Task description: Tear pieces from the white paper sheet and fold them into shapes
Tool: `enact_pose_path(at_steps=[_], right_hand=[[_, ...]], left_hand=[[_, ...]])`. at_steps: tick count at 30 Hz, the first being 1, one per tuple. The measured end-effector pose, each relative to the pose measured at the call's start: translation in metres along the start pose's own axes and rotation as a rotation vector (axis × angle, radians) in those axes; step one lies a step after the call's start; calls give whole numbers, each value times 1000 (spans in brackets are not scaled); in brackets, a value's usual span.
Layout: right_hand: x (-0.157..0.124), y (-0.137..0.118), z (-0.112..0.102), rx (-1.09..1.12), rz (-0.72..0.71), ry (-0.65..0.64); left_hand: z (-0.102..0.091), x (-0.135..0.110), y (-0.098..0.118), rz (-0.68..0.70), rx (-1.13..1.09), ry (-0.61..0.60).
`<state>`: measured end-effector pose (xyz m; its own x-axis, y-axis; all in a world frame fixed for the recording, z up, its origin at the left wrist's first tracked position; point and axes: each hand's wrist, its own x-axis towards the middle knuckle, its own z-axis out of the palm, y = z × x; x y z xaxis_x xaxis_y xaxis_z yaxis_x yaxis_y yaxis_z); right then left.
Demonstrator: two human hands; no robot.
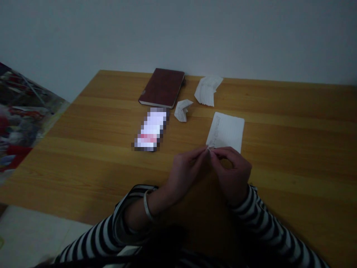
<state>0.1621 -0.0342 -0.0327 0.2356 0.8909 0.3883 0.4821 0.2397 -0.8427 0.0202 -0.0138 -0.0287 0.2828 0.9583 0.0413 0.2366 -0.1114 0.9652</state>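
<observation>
My left hand (pixel 185 169) and my right hand (pixel 232 169) meet fingertip to fingertip above the wooden table. Both are closed in a pinch on a small piece of white paper (pixel 210 147), most of it hidden by the fingers. Just beyond them lies a white sheet of paper (pixel 227 130) with lines of writing down its left part. Farther back are two stacks of folded paper pieces, a smaller stack (pixel 182 110) and a larger stack (pixel 206 91), each bent into an angled shape.
A brown notebook (pixel 163 87) lies closed near the table's back edge. In front of it is a phone (pixel 152 129) with a lit, blurred screen. The wooden table (pixel 301 145) reaches back to a pale wall. Cluttered red and white items (pixel 19 126) are beyond its left edge.
</observation>
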Motion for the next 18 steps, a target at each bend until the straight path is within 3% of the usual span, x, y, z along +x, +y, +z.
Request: enact_pose_path(at_steps=[4, 15, 18], right_hand=[[0, -1, 0, 11, -3, 0], [-1, -4, 3, -2, 12, 28], [-2, -6, 4, -41, -54, 36]], left_hand=[[1, 2, 0, 3, -74, -2], [1, -1, -2, 176, 66, 50], [1, 0, -2, 213, 126, 72]])
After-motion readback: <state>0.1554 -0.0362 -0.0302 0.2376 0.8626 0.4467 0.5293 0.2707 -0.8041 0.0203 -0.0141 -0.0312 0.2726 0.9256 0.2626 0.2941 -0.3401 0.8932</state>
